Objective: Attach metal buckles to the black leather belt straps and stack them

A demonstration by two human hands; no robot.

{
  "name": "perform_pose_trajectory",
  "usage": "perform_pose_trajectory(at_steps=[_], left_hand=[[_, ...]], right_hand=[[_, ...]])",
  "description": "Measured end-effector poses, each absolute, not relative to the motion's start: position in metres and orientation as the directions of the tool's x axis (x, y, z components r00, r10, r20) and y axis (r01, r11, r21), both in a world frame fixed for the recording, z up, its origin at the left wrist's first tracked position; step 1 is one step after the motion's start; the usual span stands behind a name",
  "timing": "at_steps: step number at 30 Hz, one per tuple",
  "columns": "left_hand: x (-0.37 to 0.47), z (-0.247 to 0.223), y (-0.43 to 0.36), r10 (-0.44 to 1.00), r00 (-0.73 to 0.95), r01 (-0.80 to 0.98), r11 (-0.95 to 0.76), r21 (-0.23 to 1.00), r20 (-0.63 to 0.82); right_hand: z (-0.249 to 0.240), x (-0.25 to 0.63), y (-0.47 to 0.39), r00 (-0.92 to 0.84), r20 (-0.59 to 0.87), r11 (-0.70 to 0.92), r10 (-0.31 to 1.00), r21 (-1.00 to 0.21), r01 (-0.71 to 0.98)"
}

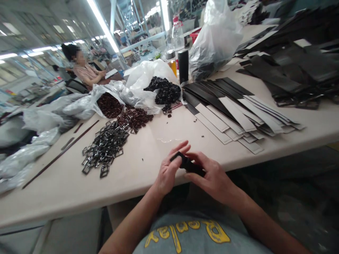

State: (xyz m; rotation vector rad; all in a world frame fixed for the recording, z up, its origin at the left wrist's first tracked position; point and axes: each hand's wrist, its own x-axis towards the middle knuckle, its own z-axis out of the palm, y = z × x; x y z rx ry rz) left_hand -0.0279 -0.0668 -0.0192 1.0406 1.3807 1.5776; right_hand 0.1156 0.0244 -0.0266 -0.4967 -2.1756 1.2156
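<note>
Close to the table's front edge, my left hand point(168, 173) pinches one end of a dark folded strap point(188, 164) under the thumb, its other fingers reaching out. Around the strap's other end curl the fingers of my right hand point(215, 180). Whether a buckle sits on the strap is hidden by my fingers. To the left lies a heap of dark metal buckles point(107, 144). Behind it spread small brown pieces point(136, 119), next to an open bag of the same point(109, 105). Black strips with white ends point(235, 109) lie fanned out on the right.
A plastic bag with black loops point(164, 90) stands at the back, near a black flask point(183, 66) and a clear bottle point(177, 31). More black straps point(296, 70) pile up far right. One thin brown strip point(60, 153) lies left. A person point(86, 72) sits beyond the table.
</note>
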Motion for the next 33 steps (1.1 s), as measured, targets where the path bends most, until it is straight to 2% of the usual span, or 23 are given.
perform_pose_trajectory(at_steps=[3, 7, 12, 15, 17, 18, 20, 23, 26, 33], left_hand=[[-0.031, -0.011, -0.07, 0.959, -0.262, 0.153, -0.068, 0.986, 0.107], [-0.031, -0.009, -0.069, 0.973, -0.21, 0.145, -0.07, 0.987, 0.099], [-0.033, -0.012, -0.067, 0.952, -0.271, 0.1, -0.121, 0.988, 0.144], [-0.045, -0.009, -0.066, 0.949, -0.27, 0.249, -0.098, 0.964, 0.166], [-0.065, -0.007, -0.065, 0.944, -0.281, 0.482, -0.014, 0.876, 0.17], [-0.08, -0.007, -0.063, 0.936, -0.305, 0.608, 0.049, 0.793, 0.177], [-0.119, -0.008, -0.061, 0.892, -0.404, 0.71, 0.165, 0.685, 0.204], [-0.187, -0.015, -0.058, 0.793, -0.551, 0.776, 0.372, 0.509, 0.261], [-0.236, -0.024, -0.06, 0.741, -0.615, 0.782, 0.527, 0.334, 0.27], [-0.246, -0.031, -0.086, 0.802, -0.555, 0.826, 0.562, 0.039, 0.22]], right_hand=[[-0.023, 0.119, 0.032, -0.859, 0.241, 0.363, 0.451, -0.929, -0.07], [-0.024, 0.121, 0.037, -0.903, 0.155, 0.227, 0.4, -0.972, -0.067], [-0.029, 0.122, 0.039, -0.906, 0.079, 0.331, 0.416, -0.941, 0.071], [-0.031, 0.122, 0.04, -0.887, 0.089, 0.395, 0.452, -0.912, 0.109], [-0.034, 0.121, 0.041, -0.874, 0.09, 0.402, 0.477, -0.907, 0.127], [-0.036, 0.121, 0.042, -0.862, 0.092, 0.399, 0.498, -0.907, 0.134], [-0.041, 0.12, 0.045, -0.826, 0.1, 0.384, 0.554, -0.912, 0.146], [-0.048, 0.118, 0.049, -0.785, 0.098, 0.372, 0.612, -0.912, 0.176], [-0.052, 0.115, 0.052, -0.786, 0.082, 0.391, 0.613, -0.896, 0.211], [-0.054, 0.114, 0.055, -0.792, 0.096, 0.413, 0.603, -0.887, 0.208]])
